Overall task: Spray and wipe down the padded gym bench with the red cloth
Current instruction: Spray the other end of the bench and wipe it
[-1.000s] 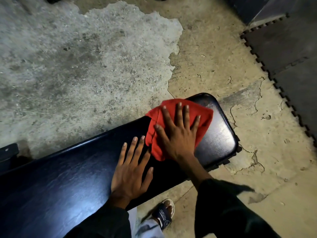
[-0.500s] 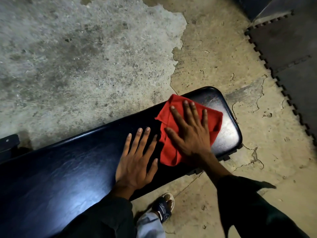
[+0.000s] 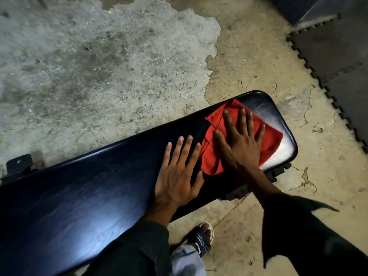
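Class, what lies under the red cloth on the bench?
The black padded bench lies under the red cloth; the right hand presses on top. The covered padding's condition cannot be seen.

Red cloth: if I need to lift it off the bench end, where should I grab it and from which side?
Pinch the loose folded corner of the red cloth at the bench's far edge, coming from above on the far side. That corner sticks out past the right hand's fingertips and looks slightly raised, while the middle is pressed flat under the palm. The left hand rests flat on bare padding beside it.
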